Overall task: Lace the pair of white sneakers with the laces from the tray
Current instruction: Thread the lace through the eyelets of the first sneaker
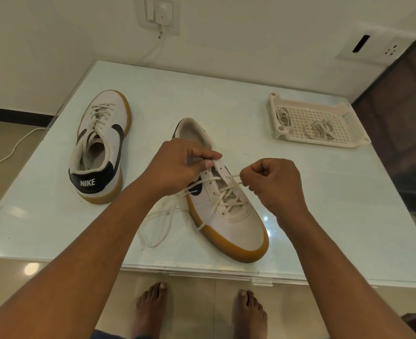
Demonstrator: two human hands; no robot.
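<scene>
Here, the right hand (273, 184) is pinching the lace (227, 189) end between thumb and curled fingers, just beside the upper eyelets on its own side of the sneaker (236, 226). The left hand (180, 167) is gripping the top edge of the opening, fingers curled. The sneaker is lying on the table (324, 216), toe toward the person, heel away, so the free eyelets are sitting just left of the pinched tip, nearest the right hand. The tray (349, 143) is sitting well apart, far right.
</scene>
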